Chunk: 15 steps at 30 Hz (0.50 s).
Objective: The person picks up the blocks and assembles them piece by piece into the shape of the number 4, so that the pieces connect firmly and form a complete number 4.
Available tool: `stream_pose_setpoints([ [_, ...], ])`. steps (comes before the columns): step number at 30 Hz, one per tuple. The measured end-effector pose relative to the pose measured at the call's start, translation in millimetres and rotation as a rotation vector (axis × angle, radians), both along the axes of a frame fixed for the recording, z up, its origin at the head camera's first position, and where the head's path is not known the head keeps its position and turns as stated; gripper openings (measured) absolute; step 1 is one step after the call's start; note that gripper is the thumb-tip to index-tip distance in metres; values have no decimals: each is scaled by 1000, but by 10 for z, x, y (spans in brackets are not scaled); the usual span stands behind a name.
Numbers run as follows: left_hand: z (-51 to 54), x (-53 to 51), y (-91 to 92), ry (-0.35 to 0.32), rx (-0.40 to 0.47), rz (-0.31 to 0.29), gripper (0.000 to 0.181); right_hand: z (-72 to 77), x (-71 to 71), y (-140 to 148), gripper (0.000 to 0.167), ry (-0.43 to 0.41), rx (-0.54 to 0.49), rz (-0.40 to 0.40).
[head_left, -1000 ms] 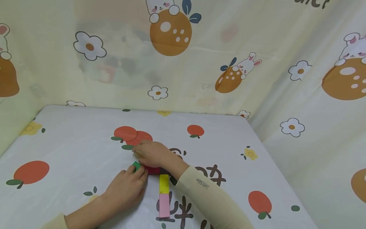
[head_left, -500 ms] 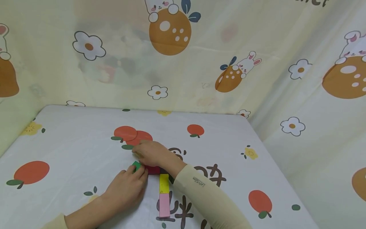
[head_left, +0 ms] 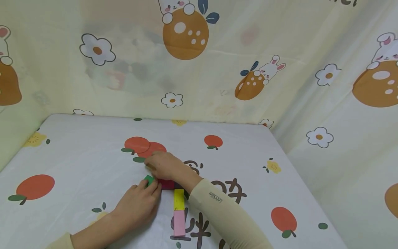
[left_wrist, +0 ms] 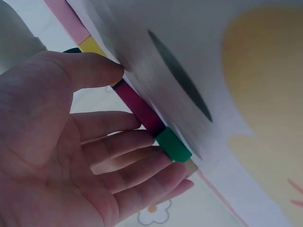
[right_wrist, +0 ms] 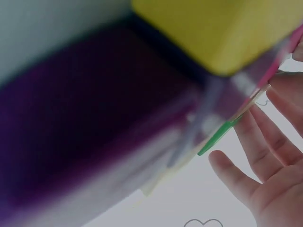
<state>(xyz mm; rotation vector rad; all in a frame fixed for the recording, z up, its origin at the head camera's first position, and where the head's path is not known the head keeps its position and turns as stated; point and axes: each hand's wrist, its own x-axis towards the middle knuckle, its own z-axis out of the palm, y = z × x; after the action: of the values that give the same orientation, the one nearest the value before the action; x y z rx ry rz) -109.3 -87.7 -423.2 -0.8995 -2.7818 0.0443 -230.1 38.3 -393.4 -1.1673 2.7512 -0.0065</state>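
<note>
Low on the table, my left hand [head_left: 136, 205] rests with its fingertips against a green block [head_left: 149, 179] and a dark red block [head_left: 167, 184]. In the left wrist view its fingers are loosely extended along the row, and a tan piece [left_wrist: 191, 167] shows just past the green block. My right hand [head_left: 166, 167] reaches over from the far side, its fingertips by the green end. The right wrist view has its fingers [right_wrist: 258, 146] fairly straight beside the green block. A yellow block [head_left: 179, 199] and a pink block [head_left: 179, 223] run toward me from the row's right part.
A dark block lies partly hidden under my right forearm [head_left: 224, 214]. The tabletop [head_left: 87, 148] has a white cloth printed with fruit and lettering. Patterned curtains [head_left: 140, 79] stand behind and at the sides.
Both hands stay nearly in place on the blocks. My right forearm has shifted very slightly, and the view has drifted a little.
</note>
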Motion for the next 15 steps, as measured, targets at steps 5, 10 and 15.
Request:
stream_pose_setpoints([
  [5,-8,3,3,23,-7,-4,48,-3,3,5,23,-23,-46,-5],
  [10,-3,2,5,22,-16,-8,49,-15,-2,10,24,-5,-59,3],
  [15,-4,1,3,31,-18,-12,49,-1,12,9,30,7,-73,-7],
])
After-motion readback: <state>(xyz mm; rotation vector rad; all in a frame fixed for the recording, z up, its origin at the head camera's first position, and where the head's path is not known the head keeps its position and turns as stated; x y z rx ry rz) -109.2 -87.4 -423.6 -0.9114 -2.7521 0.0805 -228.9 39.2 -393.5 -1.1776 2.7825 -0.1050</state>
